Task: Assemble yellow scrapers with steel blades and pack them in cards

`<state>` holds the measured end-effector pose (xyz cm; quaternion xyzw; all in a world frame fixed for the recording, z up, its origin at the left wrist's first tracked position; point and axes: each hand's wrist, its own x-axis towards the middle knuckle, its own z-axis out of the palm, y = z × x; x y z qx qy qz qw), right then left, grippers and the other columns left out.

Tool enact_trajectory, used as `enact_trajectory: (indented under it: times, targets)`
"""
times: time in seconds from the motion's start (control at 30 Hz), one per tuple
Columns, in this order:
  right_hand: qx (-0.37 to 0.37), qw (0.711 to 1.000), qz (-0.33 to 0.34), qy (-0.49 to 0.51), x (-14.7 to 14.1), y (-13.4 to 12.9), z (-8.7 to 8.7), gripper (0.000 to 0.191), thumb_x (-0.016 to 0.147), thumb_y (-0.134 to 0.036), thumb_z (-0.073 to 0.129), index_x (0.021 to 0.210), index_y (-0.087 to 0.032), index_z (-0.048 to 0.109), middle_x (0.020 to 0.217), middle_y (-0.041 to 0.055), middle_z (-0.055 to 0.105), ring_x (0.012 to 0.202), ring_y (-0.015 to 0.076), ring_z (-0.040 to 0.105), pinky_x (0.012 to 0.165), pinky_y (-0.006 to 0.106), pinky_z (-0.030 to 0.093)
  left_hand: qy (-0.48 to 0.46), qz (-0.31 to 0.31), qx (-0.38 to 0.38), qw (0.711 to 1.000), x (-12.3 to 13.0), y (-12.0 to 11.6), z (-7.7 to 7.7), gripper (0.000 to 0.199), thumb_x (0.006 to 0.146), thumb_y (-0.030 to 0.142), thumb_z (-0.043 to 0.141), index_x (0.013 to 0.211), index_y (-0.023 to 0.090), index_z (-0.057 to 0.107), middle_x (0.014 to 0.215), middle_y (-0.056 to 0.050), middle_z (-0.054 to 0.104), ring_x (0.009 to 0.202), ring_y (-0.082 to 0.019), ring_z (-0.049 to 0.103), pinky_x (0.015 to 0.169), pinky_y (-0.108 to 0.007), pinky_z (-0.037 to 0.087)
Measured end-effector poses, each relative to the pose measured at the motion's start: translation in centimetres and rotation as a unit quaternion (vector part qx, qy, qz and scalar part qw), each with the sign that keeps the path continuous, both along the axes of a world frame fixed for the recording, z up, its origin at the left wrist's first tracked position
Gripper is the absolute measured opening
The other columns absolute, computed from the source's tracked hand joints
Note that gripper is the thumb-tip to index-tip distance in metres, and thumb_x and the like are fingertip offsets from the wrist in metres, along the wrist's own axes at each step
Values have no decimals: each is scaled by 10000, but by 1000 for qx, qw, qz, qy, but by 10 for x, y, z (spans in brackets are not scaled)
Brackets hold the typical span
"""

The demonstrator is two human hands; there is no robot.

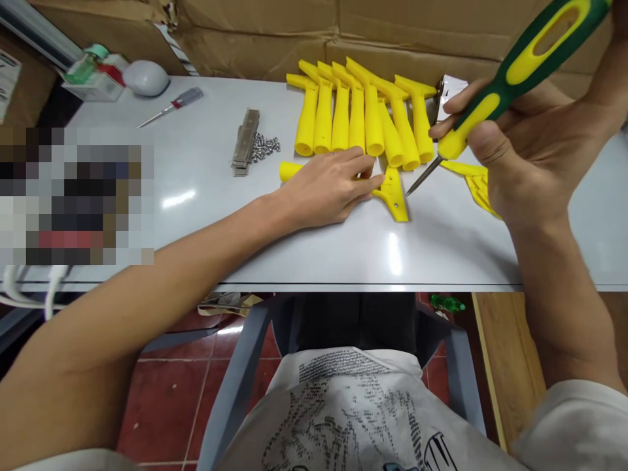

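Note:
My right hand (530, 144) grips a large green and yellow screwdriver (515, 75), its shaft slanting down to the left. The tip is close to the wide head of a yellow scraper (394, 196); I cannot tell whether they touch. My left hand (333, 186) is closed over the scraper's handle and presses it flat on the table. A screw shows in the scraper's head, and a thin edge runs along its far right side. Behind my left hand several yellow scraper handles (356, 118) lie side by side.
A stack of flat metal plates (245, 142) lies left of a heap of small screws (265, 148). More yellow flat pieces (478, 183) sit behind my right hand. A second screwdriver (186, 98), a white rounded object (146, 78) and cardboard (255, 39) are at the back.

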<state>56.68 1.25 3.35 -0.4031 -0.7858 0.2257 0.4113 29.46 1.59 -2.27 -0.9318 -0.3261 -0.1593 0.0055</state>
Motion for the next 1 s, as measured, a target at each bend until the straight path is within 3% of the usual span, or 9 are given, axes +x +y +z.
enact_trajectory:
  times: [0.17, 0.27, 0.33, 0.6, 0.67, 0.83, 0.9, 1.0]
  targets:
    - [-9, 1000, 14, 22, 10, -13, -3, 1070, 946, -984, 766, 1806, -438, 437, 1915, 41, 388, 1479, 397, 788, 1080, 551, 809, 3, -33, -3, 999, -6, 4, 3, 427, 1227, 358, 517, 1552, 330, 791, 1267, -117, 755, 1264, -387, 759, 1051, -615, 629]
    - [24, 989, 87, 113, 15, -16, -7, 779, 1031, -710, 866, 1679, -429, 537, 1897, -21, 384, 1304, 289, 855, 1076, 529, 813, -8, -40, -1, 999, -7, 6, 2, 425, 1238, 386, 514, 1547, 328, 800, 1247, -110, 750, 1247, -373, 761, 1049, -596, 628]
    - [22, 985, 103, 135, 16, -17, -9, 692, 1032, -572, 905, 1621, -456, 562, 1892, -70, 389, 1242, 249, 864, 1093, 519, 809, -15, -40, 1, 999, -7, 6, 2, 416, 1244, 403, 521, 1535, 324, 808, 1239, -107, 748, 1238, -364, 759, 1051, -583, 629]
    - [-39, 994, 20, 97, 21, -13, -13, 955, 886, -838, 930, 1665, -496, 496, 1990, -63, 234, 1372, 366, 842, 1138, 573, 791, 3, -56, 36, 998, -8, 7, 1, 441, 1257, 361, 475, 1532, 280, 809, 1224, -116, 754, 1189, -337, 762, 1003, -532, 645]
    - [-48, 994, 35, 88, 25, -6, -12, 1001, 855, -887, 927, 1671, -504, 492, 1984, -61, 227, 1403, 387, 830, 1126, 588, 792, 3, -59, 36, 998, -9, 9, -1, 438, 1259, 373, 487, 1551, 282, 800, 1237, -117, 758, 1210, -339, 758, 1022, -539, 644]
    - [-53, 983, 150, 88, 22, 1, -4, 816, 938, -763, 919, 1628, -508, 564, 1891, -93, 375, 1342, 335, 846, 1157, 592, 782, -10, -67, 22, 997, -10, 16, -10, 432, 1275, 405, 485, 1597, 338, 766, 1319, -111, 761, 1307, -347, 731, 1093, -556, 624]
    - [-52, 984, 147, 83, 16, -5, 0, 728, 981, -736, 887, 1616, -521, 603, 1875, -112, 412, 1327, 313, 842, 1164, 545, 785, -3, -54, 14, 998, -9, 14, -11, 428, 1275, 416, 484, 1590, 346, 765, 1352, -116, 753, 1345, -365, 713, 1110, -578, 618]
    - [-28, 992, 83, 88, 8, -18, 1, 705, 980, -769, 876, 1592, -506, 647, 1851, -108, 456, 1261, 285, 848, 1172, 496, 780, 7, -13, -2, 1000, -5, 2, -7, 398, 1248, 380, 539, 1572, 355, 768, 1379, -123, 737, 1389, -400, 693, 1135, -621, 611]
